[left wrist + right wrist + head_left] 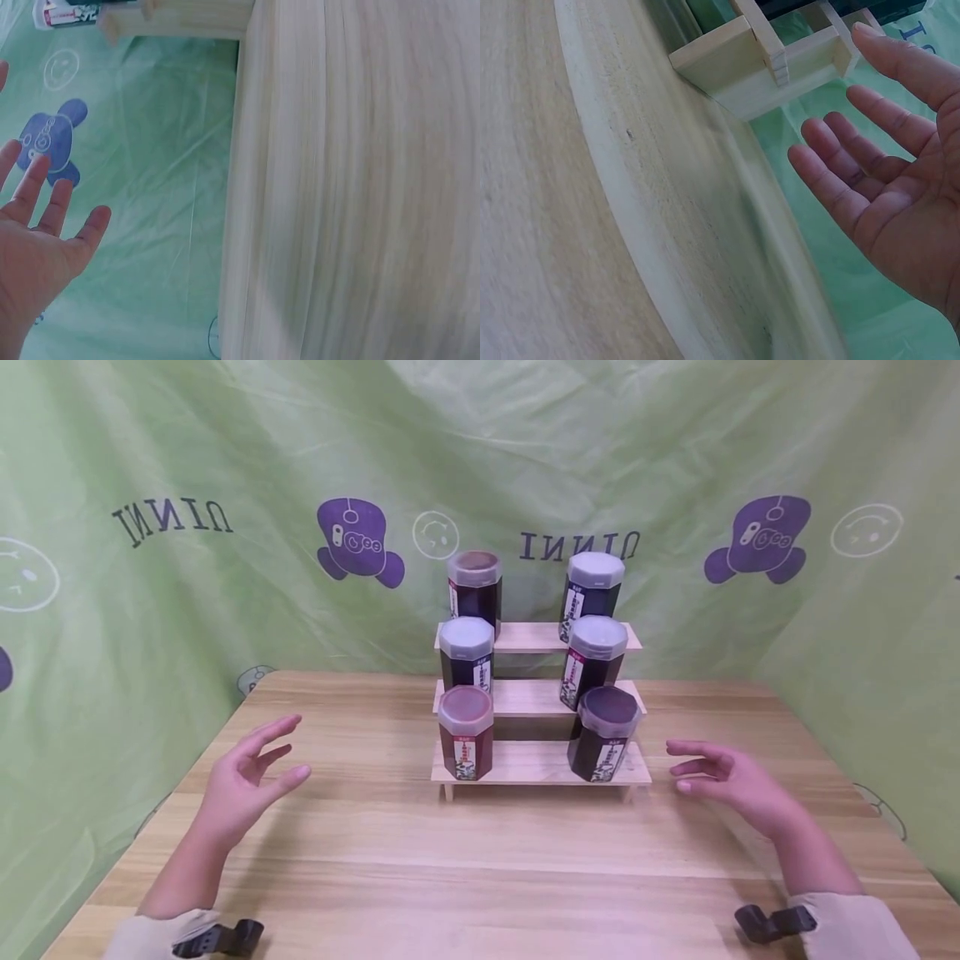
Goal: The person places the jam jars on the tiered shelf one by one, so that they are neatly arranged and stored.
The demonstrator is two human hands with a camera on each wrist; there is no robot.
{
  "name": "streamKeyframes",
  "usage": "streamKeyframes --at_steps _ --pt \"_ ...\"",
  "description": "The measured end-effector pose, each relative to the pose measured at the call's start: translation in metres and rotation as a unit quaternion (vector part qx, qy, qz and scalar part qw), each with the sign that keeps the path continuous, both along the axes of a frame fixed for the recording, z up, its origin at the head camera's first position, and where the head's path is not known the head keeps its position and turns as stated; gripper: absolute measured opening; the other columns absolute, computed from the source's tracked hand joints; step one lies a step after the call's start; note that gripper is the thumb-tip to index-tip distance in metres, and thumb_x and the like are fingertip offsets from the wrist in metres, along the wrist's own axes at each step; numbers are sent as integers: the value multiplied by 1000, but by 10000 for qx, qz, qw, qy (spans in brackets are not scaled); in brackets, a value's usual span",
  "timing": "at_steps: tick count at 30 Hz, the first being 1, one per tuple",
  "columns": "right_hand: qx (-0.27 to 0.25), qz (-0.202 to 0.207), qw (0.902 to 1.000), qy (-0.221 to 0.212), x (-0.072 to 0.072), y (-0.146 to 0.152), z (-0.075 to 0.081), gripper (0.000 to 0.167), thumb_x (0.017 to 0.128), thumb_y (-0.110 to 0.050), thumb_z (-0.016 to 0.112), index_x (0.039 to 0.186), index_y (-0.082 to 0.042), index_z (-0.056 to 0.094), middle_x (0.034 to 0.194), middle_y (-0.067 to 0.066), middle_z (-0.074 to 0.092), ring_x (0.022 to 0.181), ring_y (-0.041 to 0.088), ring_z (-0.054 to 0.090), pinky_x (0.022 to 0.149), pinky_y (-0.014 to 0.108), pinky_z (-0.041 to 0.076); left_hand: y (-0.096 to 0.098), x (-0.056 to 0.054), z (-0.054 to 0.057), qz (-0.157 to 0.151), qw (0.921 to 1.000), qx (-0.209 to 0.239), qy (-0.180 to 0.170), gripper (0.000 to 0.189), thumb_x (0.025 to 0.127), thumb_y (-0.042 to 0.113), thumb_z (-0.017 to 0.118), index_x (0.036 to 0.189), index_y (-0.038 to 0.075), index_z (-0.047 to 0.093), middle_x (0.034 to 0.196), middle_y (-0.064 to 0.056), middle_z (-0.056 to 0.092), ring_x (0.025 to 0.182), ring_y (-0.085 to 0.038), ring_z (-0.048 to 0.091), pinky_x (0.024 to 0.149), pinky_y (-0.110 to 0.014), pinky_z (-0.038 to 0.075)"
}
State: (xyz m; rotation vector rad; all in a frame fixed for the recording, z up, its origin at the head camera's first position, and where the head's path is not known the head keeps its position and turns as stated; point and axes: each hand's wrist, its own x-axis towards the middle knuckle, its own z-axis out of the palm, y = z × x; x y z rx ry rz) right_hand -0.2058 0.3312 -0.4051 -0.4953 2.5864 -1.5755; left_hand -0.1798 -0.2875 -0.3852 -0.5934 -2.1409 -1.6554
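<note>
A three-tier wooden stand (pixel 525 763) holds several dark, lidded jars, two on each tier. At the bottom are a reddish jar (pixel 467 733) on the left and a dark purple jar (pixel 604 735) on the right. The middle tier carries a left jar (pixel 467 656) and a right jar (pixel 594 662). On top stand one jar with a brownish lid (pixel 476 589) and one with a whitish lid (pixel 592 597). My left hand (pixel 243 781) hovers left of the stand, fingers spread and holding nothing. To its right my right hand (pixel 738 783) is raised, bare-palmed, fingers relaxed.
The stand rests on a light wooden table (pixel 480 868). Behind and around it hangs a green curtain (pixel 247 435) with purple prints. Each sleeve cuff carries a black wrist mount, one on the left (pixel 217 938) and one on the right (pixel 776 922).
</note>
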Motion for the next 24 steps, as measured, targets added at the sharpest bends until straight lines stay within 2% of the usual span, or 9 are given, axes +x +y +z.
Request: streamKeyframes --at_steps 5,7,12,14,16,18,20,22,24 --pt "134 -124 9997 136 4 0 4 58 89 -9 70 140 5 45 125 -14 60 105 9 63 84 21 53 -8 2 1 495 9975 -496 96 66 78 -17 70 139 -6 48 142 -4 50 130 -9 42 101 -16 39" --pt "215 -203 9994 194 6 0 5 59 89 -10 70 141 4 45 128 -5 60 104 8 62 84 21 53 -10 2 2 865 9932 -752 214 65 77 -14 72 138 -3 51 140 -1 51 129 -7 42 100 -14 38" --pt "584 -470 9963 431 11 -1 10 61 90 -15 71 143 1 43 134 27 51 106 9 61 82 19 52 -13 4 4 2056 9664 -1464 478 64 76 3 82 135 10 59 137 1 54 125 2 40 98 -10 31" --pt "768 -593 9933 626 13 -1 11 61 91 -17 71 143 0 44 135 27 50 110 19 59 82 14 49 -14 5 4 2356 9547 -1696 653 64 75 8 83 134 11 60 137 -4 55 128 -3 40 99 -10 28" --pt "961 -714 9890 870 13 -3 12 60 91 -19 71 142 -1 45 137 24 48 115 30 55 85 10 45 -15 4 4 2478 9459 -1882 919 64 74 8 84 133 9 60 137 -10 56 131 -15 42 102 -11 25" --pt "1113 -820 9841 1112 14 -4 14 60 91 -20 71 142 -1 46 141 23 44 120 43 47 97 23 45 -16 3 5 2526 9363 -2122 1205 64 74 7 83 133 5 60 135 -15 56 130 -30 44 108 -17 27" --pt "1209 -899 9797 1322 14 -6 15 61 90 -20 71 143 -2 45 146 24 39 125 52 39 107 47 38 -17 2 5 2545 9254 -2434 1401 62 76 10 82 133 1 58 135 -20 56 128 -41 44 113 -28 28" --pt "1316 -955 9758 1465 15 -8 17 63 90 -21 71 145 -3 44 152 25 30 130 58 29 102 71 26 -17 1 6 2570 9134 -2815 1427 60 83 17 77 135 -2 55 138 -22 52 130 -45 41 116 -41 26" --pt "1438 -994 9719 1578 15 -10 19 65 91 -23 70 146 -4 42 155 25 23 132 60 22 94 81 20 -16 1 8 2587 9009 -3222 1333 60 90 26 70 138 -3 50 142 -24 47 134 -46 36 116 -50 23"
